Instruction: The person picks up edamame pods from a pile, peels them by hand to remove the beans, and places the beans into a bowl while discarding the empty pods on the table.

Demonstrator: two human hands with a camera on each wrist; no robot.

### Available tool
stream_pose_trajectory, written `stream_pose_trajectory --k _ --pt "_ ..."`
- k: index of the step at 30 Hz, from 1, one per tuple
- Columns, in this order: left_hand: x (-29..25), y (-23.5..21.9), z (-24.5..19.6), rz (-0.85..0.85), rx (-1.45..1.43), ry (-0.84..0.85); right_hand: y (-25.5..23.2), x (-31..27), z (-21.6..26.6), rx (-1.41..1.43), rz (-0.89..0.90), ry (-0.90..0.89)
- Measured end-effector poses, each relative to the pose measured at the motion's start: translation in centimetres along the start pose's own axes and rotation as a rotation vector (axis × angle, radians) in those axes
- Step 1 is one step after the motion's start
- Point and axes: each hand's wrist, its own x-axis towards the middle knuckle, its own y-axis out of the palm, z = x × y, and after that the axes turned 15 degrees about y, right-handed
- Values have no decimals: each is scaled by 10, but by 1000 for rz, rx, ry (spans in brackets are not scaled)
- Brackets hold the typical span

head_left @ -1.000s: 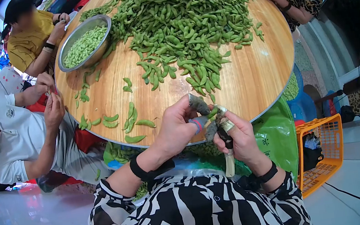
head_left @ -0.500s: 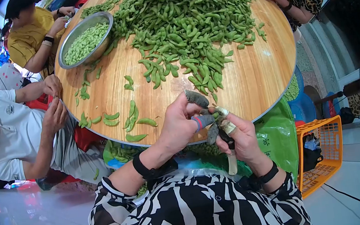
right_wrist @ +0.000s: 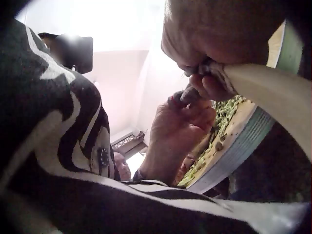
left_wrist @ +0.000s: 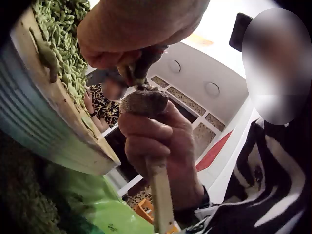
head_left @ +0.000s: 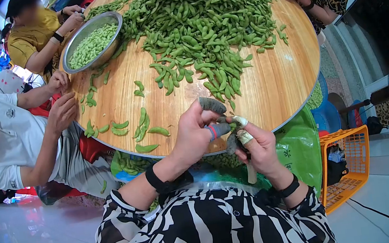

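Close together over the table's near edge, my two hands meet at a green soybean pod (head_left: pixel 233 127), mostly hidden by fingers. My left hand (head_left: pixel 192 134) pinches it between thumb and forefinger, both in grey covers, the thumb's banded red and blue. My right hand (head_left: pixel 263 154) grips a tool whose pale straight handle (head_left: pixel 251 173) sticks out below the palm; its working end is hidden. White and tan wrapping covers the right thumb and forefinger. In the left wrist view the handle (left_wrist: pixel 161 195) hangs beneath curled fingers.
A large heap of pods (head_left: pixel 201 26) covers the far part of the round wooden table (head_left: pixel 178 111). A steel bowl (head_left: pixel 116 19) of shelled beans stands at the left. Loose pods (head_left: pixel 158 131) lie nearer. An orange crate (head_left: pixel 348 169) and green bag (head_left: pixel 301 141) are at right; other people sit around.
My hands stay together, with small finger shifts; less of the pod shows between them. The right hand has turned slightly, hiding more of the tool. The white-shirted person's hands moved to the table edge.
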Motion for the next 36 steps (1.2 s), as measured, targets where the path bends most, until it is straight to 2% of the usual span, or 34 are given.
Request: stream_pose_trajectory --k 1,2,3,4,5,6,7,8,10,11,13,15,17,18,19,21,23,25,26,28,30,31,33,36 --pt "1 0 0 -1 0 0 -1 0 0 -10 -5 -4" --pt "2 -1 0 -24 -182 -71 -4 -1 1 -11 -5 -4" --pt "3 -1 0 -46 -363 -142 -7 -2 3 -175 -12 -82" --pt "3 -2 1 -48 -364 -142 -10 -3 4 -339 -18 -160" --pt "4 -3 3 -51 -383 -242 -15 1 1 -339 -18 -159" --pt "3 -4 4 -54 -402 -343 -21 10 -5 -599 -79 -443" --pt "2 -1 6 -54 -403 -343 -23 14 -7 -857 -141 -728" --pt "1 5 9 -78 -355 -311 -22 11 -9 -858 -141 -729" --pt "0 10 10 -100 -308 -278 -13 1 -8 -729 -205 -610" --pt "-2 11 9 -51 -287 -287 -14 -3 -9 -728 -208 -606" --pt "-3 12 9 -2 -265 -295 -19 -8 -8 -585 -265 -336" --pt "-4 8 10 111 -189 -347 -18 -11 -1 -669 -305 -355" --pt "-4 6 3 147 -260 -325 -20 -15 1 -127 -217 60" --pt "-4 6 0 182 -331 -304 -18 -15 9 -37 -220 108" --pt "-5 6 1 183 -331 -305 -17 -15 9 -36 -220 108" --pt "-8 5 4 235 -243 -228 -16 -15 9 184 -115 172" --pt "-10 6 7 197 -259 -225 -16 -13 7 241 -75 192" --pt "-11 8 10 161 -276 -224 -17 -13 6 177 -61 229" --pt "-12 8 11 148 -257 -171 -18 -14 6 178 -62 229" --pt "-9 8 6 138 -238 -119 -23 -18 5 -93 -16 214" --pt "-6 2 -7 187 -129 -236 -19 -23 5 -98 -48 194" --pt "-6 1 -6 186 -129 -237 -17 -24 6 -103 -81 174" --pt "-6 2 -6 102 -31 -295 -15 -28 13 -87 -69 162" --pt "-8 9 -3 42 -120 -352 -14 -28 11 -74 -30 154"
